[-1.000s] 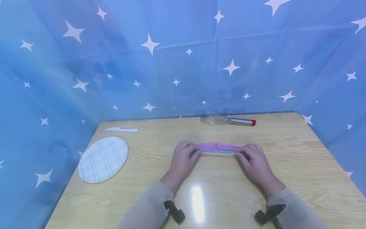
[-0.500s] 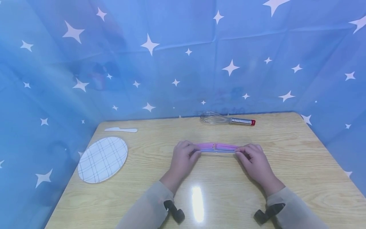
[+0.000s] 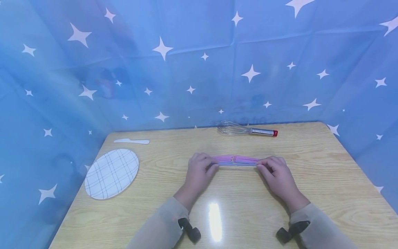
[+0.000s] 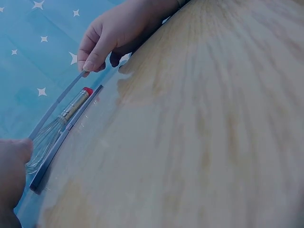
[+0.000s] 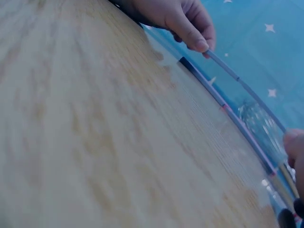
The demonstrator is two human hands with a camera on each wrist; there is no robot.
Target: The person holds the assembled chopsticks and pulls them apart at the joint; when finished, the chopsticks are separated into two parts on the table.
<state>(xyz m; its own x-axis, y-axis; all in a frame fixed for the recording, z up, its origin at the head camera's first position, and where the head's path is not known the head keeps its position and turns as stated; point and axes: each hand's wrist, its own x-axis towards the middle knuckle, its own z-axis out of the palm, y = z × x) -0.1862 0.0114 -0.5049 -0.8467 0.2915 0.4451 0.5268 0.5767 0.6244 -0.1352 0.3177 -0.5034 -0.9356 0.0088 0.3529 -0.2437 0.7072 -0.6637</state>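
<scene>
A long, thin pink-and-blue strip [image 3: 224, 160], with fine lengthwise lines and a seam at its middle, runs sideways between the hands in the head view. My left hand [image 3: 198, 176] pinches its left end between thumb and fingers, and my right hand [image 3: 277, 177] pinches its right end. Both wrist views show a narrow grey-blue strip [image 4: 47, 114] raised off the table, with a small joint along it. Below it lies a darker purple bar [image 5: 242, 126]; whether the two are joined I cannot tell. The fingers cover both ends of the strip.
A whisk [image 3: 247, 131] with a red-tipped handle lies near the back edge of the wooden table [image 3: 323, 173]. At the left are a white checked oval plate [image 3: 112, 174] and a white knife [image 3: 132, 141]. A blue starred cloth [image 3: 199, 72] hangs behind.
</scene>
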